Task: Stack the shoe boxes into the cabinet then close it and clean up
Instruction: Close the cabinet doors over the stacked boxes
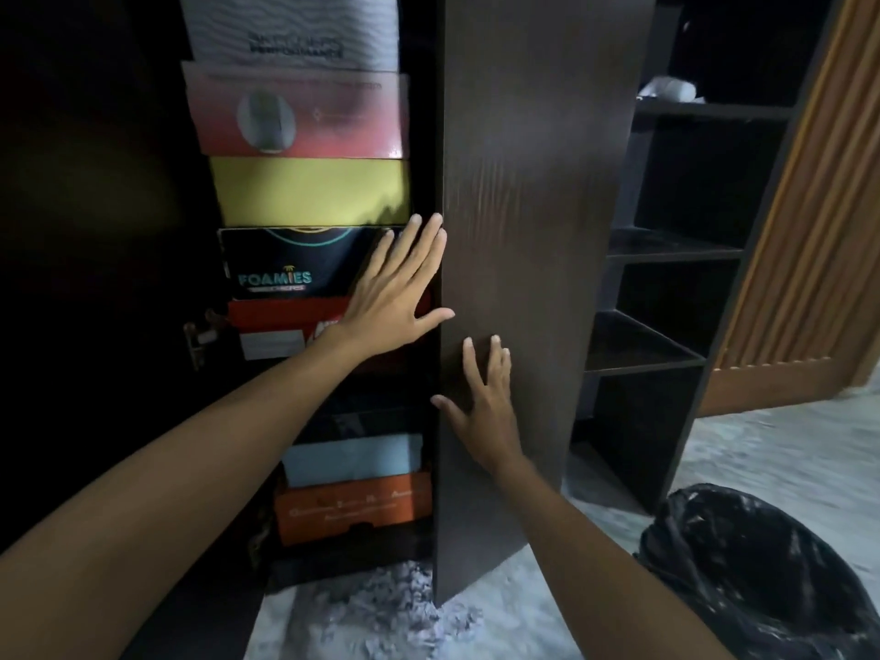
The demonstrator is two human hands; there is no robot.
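Two bare hands are what I have in view, both spread flat with fingers extended and gripping nothing. My landmark is the tall dark brown wood-grain cabinet door [524,231], standing partly open. My right hand [481,402] lies palm-down on the door's face near its left edge. My left hand [395,288] is just left of that edge, its fingertips reaching the edge; I cannot tell whether the palm touches the boxes behind it. Left of the door, inside the cabinet, stands the stack of cardboard shoe boxes [309,192]: grey on top, then red, yellow, a black "FOAMIES" box, more red, pale blue and orange lower down. Right of the door sits a black open shelving unit [666,250], and below that a black plastic-lined bin [762,564] on the pale floor.
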